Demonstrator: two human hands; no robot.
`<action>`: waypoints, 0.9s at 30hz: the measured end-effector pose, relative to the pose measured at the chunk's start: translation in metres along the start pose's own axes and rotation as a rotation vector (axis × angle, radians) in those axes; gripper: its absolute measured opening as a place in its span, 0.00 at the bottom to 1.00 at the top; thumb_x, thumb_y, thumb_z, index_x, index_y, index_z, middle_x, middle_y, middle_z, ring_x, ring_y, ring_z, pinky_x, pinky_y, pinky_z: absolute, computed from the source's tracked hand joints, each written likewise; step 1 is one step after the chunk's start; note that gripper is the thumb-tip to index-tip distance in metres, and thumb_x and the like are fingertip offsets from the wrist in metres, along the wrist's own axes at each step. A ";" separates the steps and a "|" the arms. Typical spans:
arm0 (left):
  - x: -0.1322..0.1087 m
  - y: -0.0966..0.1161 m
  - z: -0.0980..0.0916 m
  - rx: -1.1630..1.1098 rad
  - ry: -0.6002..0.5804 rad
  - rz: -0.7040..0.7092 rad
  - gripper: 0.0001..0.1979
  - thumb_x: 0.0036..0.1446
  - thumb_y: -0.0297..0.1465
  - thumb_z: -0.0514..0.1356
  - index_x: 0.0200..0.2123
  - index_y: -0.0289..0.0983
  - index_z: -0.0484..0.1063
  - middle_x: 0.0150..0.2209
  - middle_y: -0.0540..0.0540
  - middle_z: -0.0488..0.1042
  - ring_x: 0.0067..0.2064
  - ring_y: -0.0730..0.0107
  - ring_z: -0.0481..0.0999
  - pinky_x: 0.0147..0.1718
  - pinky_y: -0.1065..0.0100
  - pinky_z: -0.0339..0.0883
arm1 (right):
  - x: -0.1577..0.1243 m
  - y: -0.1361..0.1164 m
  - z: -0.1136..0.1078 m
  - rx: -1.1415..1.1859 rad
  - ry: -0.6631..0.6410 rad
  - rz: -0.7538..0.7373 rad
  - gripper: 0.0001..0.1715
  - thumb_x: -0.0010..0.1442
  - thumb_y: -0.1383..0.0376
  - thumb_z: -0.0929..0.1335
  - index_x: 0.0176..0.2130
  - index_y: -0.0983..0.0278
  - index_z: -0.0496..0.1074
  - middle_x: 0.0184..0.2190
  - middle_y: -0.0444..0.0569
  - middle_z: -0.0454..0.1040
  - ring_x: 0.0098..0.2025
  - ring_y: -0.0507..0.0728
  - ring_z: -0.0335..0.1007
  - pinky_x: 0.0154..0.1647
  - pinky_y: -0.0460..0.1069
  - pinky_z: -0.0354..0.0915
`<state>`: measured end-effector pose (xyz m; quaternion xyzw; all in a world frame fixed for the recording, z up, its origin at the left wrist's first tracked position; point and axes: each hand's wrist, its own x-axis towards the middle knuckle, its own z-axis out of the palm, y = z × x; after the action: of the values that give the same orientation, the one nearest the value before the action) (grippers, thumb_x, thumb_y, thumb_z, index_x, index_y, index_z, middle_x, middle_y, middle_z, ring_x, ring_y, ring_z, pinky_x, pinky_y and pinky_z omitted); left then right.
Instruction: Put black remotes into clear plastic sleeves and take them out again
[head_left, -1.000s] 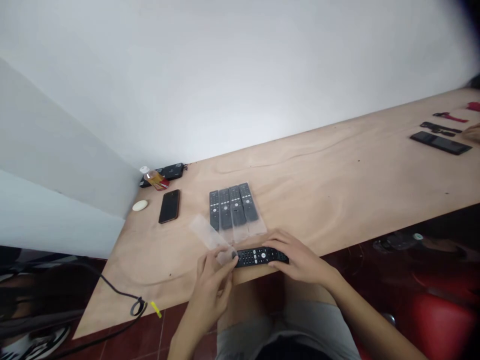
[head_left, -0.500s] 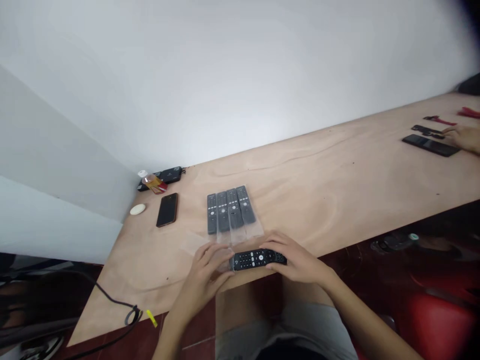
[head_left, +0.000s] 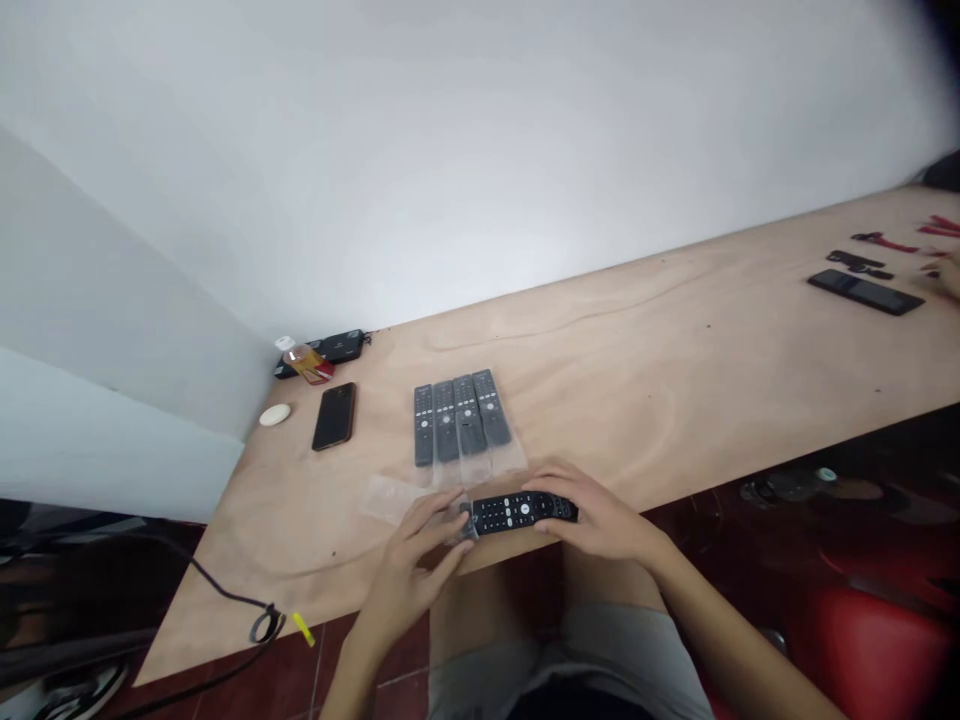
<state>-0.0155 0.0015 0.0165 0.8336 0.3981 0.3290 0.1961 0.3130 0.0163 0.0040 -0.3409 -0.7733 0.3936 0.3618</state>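
Observation:
A black remote control [head_left: 501, 513] lies sideways near the table's front edge. My right hand [head_left: 581, 508] grips its right end, thumb below and fingers above. At the other end, a clear plastic sleeve [head_left: 466, 520] covers the tip of the remote, and my left hand [head_left: 424, 540] pinches it there. Just beyond my hands, several more remotes [head_left: 445, 420] in clear sleeves lie side by side. Another piece of clear plastic [head_left: 390, 497] rests flat on the table by my left fingers.
On the left are a phone [head_left: 334, 416], a round white lid [head_left: 275, 414], a bottle [head_left: 306, 360] and black boxes [head_left: 341, 346]. Far right, another person's hand [head_left: 946, 272] is near a second phone [head_left: 866, 291] and small straps. A cable [head_left: 225, 598] crosses the table's left corner.
The remote shifts slightly right, and my left hand sits more on the sleeve at its end. The other person's hand has moved right, away from the black strap.

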 end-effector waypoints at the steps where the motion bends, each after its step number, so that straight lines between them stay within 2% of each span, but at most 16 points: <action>1: -0.003 -0.001 0.000 -0.005 -0.010 -0.008 0.17 0.69 0.29 0.66 0.59 0.48 0.80 0.64 0.40 0.77 0.63 0.52 0.79 0.59 0.46 0.80 | 0.000 0.000 0.000 0.000 -0.003 -0.002 0.26 0.71 0.58 0.75 0.65 0.53 0.74 0.60 0.53 0.77 0.63 0.66 0.70 0.67 0.63 0.68; 5: -0.007 -0.001 0.002 -0.058 -0.014 -0.080 0.18 0.70 0.31 0.66 0.60 0.47 0.78 0.59 0.41 0.81 0.61 0.53 0.81 0.59 0.48 0.80 | 0.002 -0.001 -0.001 0.002 -0.024 -0.003 0.25 0.70 0.58 0.76 0.63 0.52 0.75 0.59 0.52 0.78 0.62 0.66 0.72 0.66 0.63 0.68; 9: -0.002 0.001 0.005 -0.067 -0.015 -0.145 0.22 0.68 0.33 0.68 0.64 0.47 0.75 0.60 0.42 0.81 0.62 0.52 0.81 0.62 0.47 0.77 | 0.002 0.000 -0.002 0.015 -0.026 -0.003 0.24 0.70 0.58 0.76 0.63 0.53 0.76 0.60 0.53 0.78 0.63 0.67 0.72 0.67 0.65 0.68; 16: 0.010 0.004 0.012 -0.107 -0.040 -0.172 0.18 0.66 0.35 0.70 0.58 0.45 0.77 0.57 0.41 0.81 0.60 0.53 0.81 0.61 0.49 0.76 | 0.002 0.000 -0.002 0.014 -0.024 -0.008 0.25 0.70 0.58 0.76 0.63 0.53 0.76 0.60 0.53 0.79 0.65 0.67 0.71 0.69 0.66 0.66; 20: 0.005 -0.001 0.005 -0.073 -0.051 -0.159 0.16 0.66 0.34 0.70 0.56 0.45 0.79 0.60 0.40 0.78 0.63 0.52 0.78 0.61 0.49 0.76 | 0.002 0.000 -0.002 0.014 -0.020 -0.002 0.25 0.69 0.58 0.76 0.63 0.53 0.77 0.60 0.52 0.78 0.64 0.66 0.71 0.69 0.65 0.67; 23: -0.003 -0.007 -0.003 -0.049 -0.028 -0.182 0.13 0.67 0.33 0.68 0.54 0.43 0.78 0.58 0.41 0.78 0.62 0.53 0.78 0.61 0.51 0.76 | 0.001 0.002 -0.001 0.019 -0.019 0.015 0.25 0.69 0.57 0.76 0.63 0.53 0.77 0.60 0.53 0.79 0.64 0.67 0.72 0.68 0.66 0.68; 27: -0.006 -0.004 -0.008 0.063 -0.080 -0.131 0.10 0.71 0.31 0.64 0.53 0.44 0.79 0.62 0.41 0.75 0.68 0.51 0.71 0.66 0.46 0.70 | -0.003 0.007 -0.002 0.008 0.039 0.041 0.26 0.70 0.57 0.76 0.64 0.54 0.76 0.62 0.54 0.77 0.64 0.68 0.72 0.68 0.67 0.68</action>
<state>-0.0261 -0.0003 0.0171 0.8240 0.4537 0.2692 0.2066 0.3176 0.0179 -0.0023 -0.3627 -0.7576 0.3971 0.3699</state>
